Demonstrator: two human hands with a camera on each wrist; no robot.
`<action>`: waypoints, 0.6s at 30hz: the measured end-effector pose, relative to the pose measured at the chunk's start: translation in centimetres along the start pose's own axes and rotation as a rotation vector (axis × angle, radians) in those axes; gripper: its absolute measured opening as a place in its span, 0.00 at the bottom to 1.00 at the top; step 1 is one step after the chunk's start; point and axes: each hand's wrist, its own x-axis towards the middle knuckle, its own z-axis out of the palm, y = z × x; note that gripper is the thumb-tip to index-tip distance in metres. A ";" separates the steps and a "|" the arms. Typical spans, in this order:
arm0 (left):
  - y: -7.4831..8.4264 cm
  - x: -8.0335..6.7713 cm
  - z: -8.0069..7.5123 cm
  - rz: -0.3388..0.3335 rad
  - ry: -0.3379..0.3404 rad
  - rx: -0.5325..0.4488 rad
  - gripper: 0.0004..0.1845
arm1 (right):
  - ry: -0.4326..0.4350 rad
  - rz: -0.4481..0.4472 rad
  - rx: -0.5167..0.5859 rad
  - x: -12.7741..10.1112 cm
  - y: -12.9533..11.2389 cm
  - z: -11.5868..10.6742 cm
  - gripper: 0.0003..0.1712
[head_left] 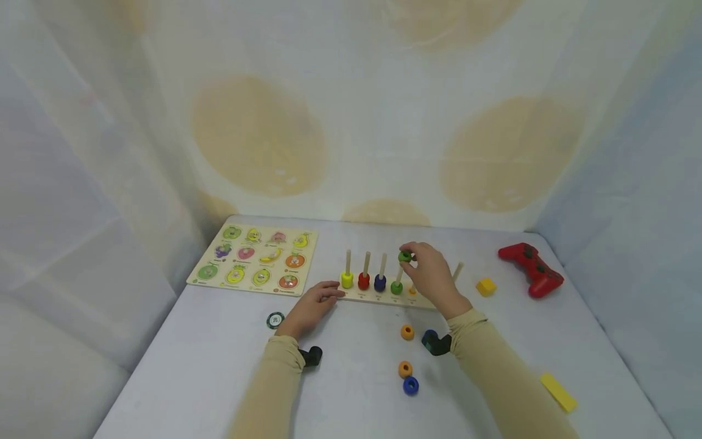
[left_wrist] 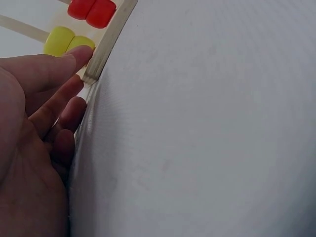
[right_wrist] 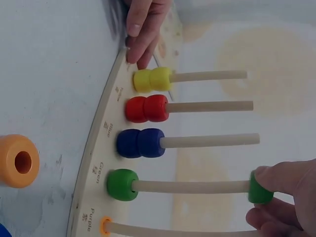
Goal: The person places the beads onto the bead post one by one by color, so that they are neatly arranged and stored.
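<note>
A wooden peg rack [head_left: 378,297] stands mid-table with several upright pegs. Yellow [right_wrist: 152,79], red [right_wrist: 146,108] and blue [right_wrist: 140,143] beads sit two deep on their pegs. One green bead [right_wrist: 122,184] lies at the bottom of the fourth peg. My right hand [head_left: 412,258] pinches a second green ring [head_left: 404,256] at the top of that same peg, and the ring [right_wrist: 259,187] is threaded on the tip. My left hand [head_left: 315,303] lies flat on the table, and its fingertips [left_wrist: 81,54] touch the rack's left end [left_wrist: 106,44].
A fruit puzzle board [head_left: 255,259] lies at the back left, and a poker chip [head_left: 275,319] sits by my left wrist. Two orange rings [head_left: 407,331] [head_left: 404,369] and a blue ring [head_left: 411,385] lie in front of the rack. A red game controller [head_left: 531,269], a yellow cube [head_left: 485,286] and a yellow block [head_left: 558,392] are on the right.
</note>
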 end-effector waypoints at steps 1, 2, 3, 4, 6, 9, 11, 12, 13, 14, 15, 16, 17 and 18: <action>0.0 0.0 0.0 0.002 0.003 0.001 0.12 | 0.001 -0.001 -0.007 0.0 0.0 0.0 0.20; 0.1 0.0 0.0 0.009 0.006 -0.001 0.12 | 0.003 0.000 -0.010 -0.1 -0.1 -0.1 0.21; 0.1 0.0 0.0 0.014 0.009 0.000 0.12 | 0.009 -0.003 -0.015 -0.1 0.0 -0.1 0.21; 0.1 0.0 0.0 0.016 0.010 0.000 0.12 | 0.016 -0.005 -0.015 -0.2 0.0 -0.2 0.21; 0.1 0.1 0.0 0.023 0.013 0.002 0.12 | 0.039 -0.018 -0.006 -0.6 0.1 -0.3 0.21; 0.0 0.2 0.1 0.029 0.013 0.007 0.12 | 0.081 -0.048 0.012 -1.7 0.4 -0.3 0.17; 0.0 0.3 0.1 0.025 0.009 0.012 0.12 | 0.077 -0.047 0.011 -2.8 0.8 -0.1 0.14; 0.0 0.2 0.1 0.023 0.009 0.012 0.12 | 0.048 -0.037 0.003 -3.5 1.0 0.1 0.13; 0.0 0.2 0.2 0.023 0.011 0.013 0.12 | 0.000 -0.018 -0.011 -4.1 1.2 0.4 0.13; 0.0 0.2 0.2 0.020 0.013 0.015 0.12 | -0.056 0.005 -0.026 -4.8 1.5 0.7 0.13; 0.0 0.1 0.2 0.016 0.015 0.015 0.12 | -0.121 0.035 -0.044 -5.4 1.7 1.2 0.14; 0.0 0.0 0.2 0.018 0.017 0.015 0.12 | -0.189 0.054 -0.070 -6.1 1.9 1.8 0.15; 0.0 0.0 0.2 0.020 0.020 0.012 0.12 | -0.249 0.069 -0.095 -6.8 2.1 2.4 0.16; 0.1 0.0 0.2 0.021 0.023 0.010 0.12 | -0.301 0.083 -0.113 -7.5 2.3 3.1 0.18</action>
